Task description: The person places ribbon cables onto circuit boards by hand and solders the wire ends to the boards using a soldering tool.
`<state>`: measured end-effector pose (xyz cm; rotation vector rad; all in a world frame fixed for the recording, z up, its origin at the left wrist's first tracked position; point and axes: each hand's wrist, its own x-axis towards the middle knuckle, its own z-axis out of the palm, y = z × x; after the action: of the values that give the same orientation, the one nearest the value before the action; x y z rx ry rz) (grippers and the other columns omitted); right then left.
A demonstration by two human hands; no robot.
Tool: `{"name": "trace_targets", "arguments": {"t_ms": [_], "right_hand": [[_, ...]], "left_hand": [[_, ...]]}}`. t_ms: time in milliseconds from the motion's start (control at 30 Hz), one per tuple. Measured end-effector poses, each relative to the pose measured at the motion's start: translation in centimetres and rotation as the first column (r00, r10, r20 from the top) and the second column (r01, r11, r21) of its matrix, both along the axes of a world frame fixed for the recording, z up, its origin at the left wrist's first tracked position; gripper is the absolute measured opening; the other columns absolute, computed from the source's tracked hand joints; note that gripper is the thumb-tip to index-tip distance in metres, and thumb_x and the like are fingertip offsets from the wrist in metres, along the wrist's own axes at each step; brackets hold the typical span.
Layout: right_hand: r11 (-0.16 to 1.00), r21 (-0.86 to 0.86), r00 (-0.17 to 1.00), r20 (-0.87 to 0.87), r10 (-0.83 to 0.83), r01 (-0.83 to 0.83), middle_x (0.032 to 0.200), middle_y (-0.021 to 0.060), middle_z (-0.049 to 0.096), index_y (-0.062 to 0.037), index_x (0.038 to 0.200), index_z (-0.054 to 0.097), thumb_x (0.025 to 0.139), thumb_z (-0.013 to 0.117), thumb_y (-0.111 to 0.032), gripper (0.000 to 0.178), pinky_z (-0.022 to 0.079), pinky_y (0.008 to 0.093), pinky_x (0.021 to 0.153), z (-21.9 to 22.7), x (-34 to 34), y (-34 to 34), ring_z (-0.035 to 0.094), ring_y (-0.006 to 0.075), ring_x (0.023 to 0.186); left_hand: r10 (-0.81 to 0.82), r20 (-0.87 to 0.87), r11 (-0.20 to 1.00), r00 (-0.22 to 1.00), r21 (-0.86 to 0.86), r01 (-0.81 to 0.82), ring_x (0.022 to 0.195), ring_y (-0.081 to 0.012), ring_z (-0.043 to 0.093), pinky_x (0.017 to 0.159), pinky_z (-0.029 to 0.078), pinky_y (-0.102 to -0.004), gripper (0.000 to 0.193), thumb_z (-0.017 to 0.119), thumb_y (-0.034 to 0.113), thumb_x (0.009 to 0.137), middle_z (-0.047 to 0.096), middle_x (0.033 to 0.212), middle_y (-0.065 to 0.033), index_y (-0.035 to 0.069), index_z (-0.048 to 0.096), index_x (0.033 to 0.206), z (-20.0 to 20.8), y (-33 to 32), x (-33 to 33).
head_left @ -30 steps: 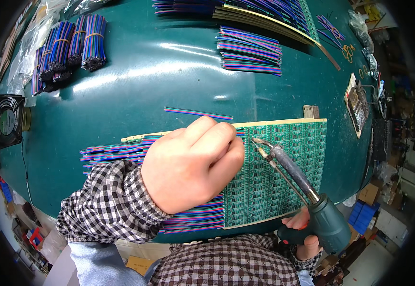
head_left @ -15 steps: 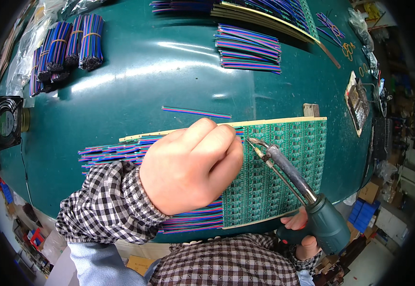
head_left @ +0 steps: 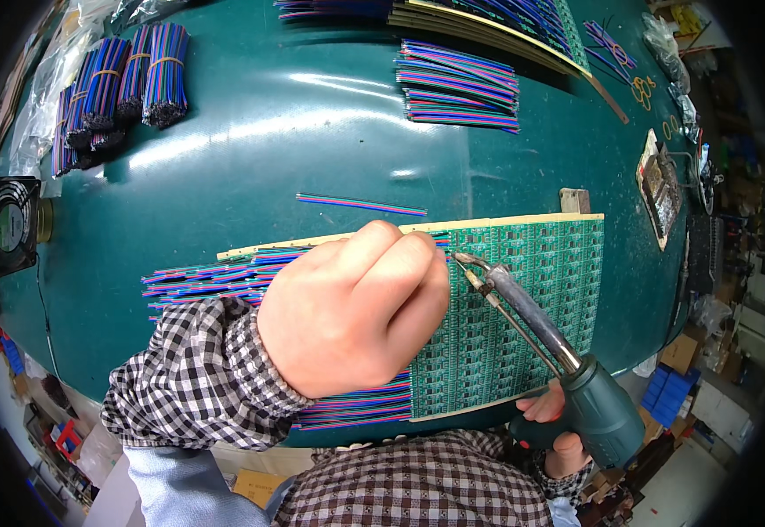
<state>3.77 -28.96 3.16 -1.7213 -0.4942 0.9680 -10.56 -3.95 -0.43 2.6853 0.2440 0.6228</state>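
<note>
My left hand [head_left: 347, 312] is closed in a pinch over the left part of the green circuit board panel [head_left: 510, 316]. Its fingertips are mostly hidden, at the end of a coloured ribbon wire [head_left: 441, 239] on the board. Flat rows of red, green, blue and black ribbon wires [head_left: 198, 285] stick out to the left under this hand. My right hand [head_left: 558, 430] grips the dark green handle of a soldering gun [head_left: 598, 408]. The gun slants up and left. Its metal tip and thin solder feed tube meet on the board, just right of my left fingers.
One loose ribbon wire [head_left: 360, 204] lies beyond the panel. Farther back sit a wire pile [head_left: 457, 88] and a stack of wired panels [head_left: 488, 35]. Banded wire bundles [head_left: 167, 75] stand at the far left, above a small fan [head_left: 11, 224]. A metal block [head_left: 574, 201] touches the panel's far edge.
The soldering tip has shifted very slightly at the same spot on the board. My left hand keeps its pinch almost in place.
</note>
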Motion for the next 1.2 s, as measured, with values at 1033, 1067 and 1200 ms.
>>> {"name": "trace_targets", "arguments": {"t_ms": [1033, 1067, 1200], "right_hand": [[0.999, -0.018, 0.997, -0.072, -0.036, 0.035, 0.080, 0.0086, 0.056, 0.0083, 0.114, 0.046, 0.071, 0.070, -0.056, 0.081, 0.055, 0.0437, 0.075, 0.4, -0.1, -0.2, 0.061, 0.0229, 0.076], [1.000, -0.015, 0.998, -0.065, -0.005, 0.004, 0.079, 0.0086, 0.056, 0.0079, 0.113, 0.046, 0.071, 0.071, -0.056, 0.079, 0.055, 0.0440, 0.075, 0.4, 0.2, -0.4, 0.061, 0.0229, 0.075], [1.000, 0.005, 0.998, -0.055, -0.016, 0.016, 0.078, 0.0085, 0.055, 0.0057, 0.103, 0.051, 0.071, 0.071, -0.055, 0.072, 0.055, 0.0447, 0.076, 0.5, -0.2, 0.0, 0.060, 0.0229, 0.073]], "left_hand": [[-0.004, 0.005, 0.999, 1.000, 0.041, 0.004, 0.072, -0.0217, 0.058, 0.057, 0.051, -0.0290, 0.031, 0.065, 0.003, 0.061, 0.056, 0.089, -0.0124, -0.006, 0.064, 0.090, -0.2, -0.1, 0.0], [-0.005, 0.009, 0.998, 1.000, 0.060, 0.004, 0.071, -0.0220, 0.058, 0.058, 0.051, -0.0292, 0.032, 0.064, 0.003, 0.060, 0.056, 0.089, -0.0128, -0.006, 0.063, 0.090, -0.2, -0.1, 0.0], [-0.007, 0.001, 0.998, 1.000, 0.065, 0.007, 0.071, -0.0225, 0.059, 0.059, 0.052, -0.0296, 0.033, 0.064, 0.003, 0.059, 0.056, 0.089, -0.0133, -0.007, 0.063, 0.090, -0.2, -0.2, -0.1]]}}
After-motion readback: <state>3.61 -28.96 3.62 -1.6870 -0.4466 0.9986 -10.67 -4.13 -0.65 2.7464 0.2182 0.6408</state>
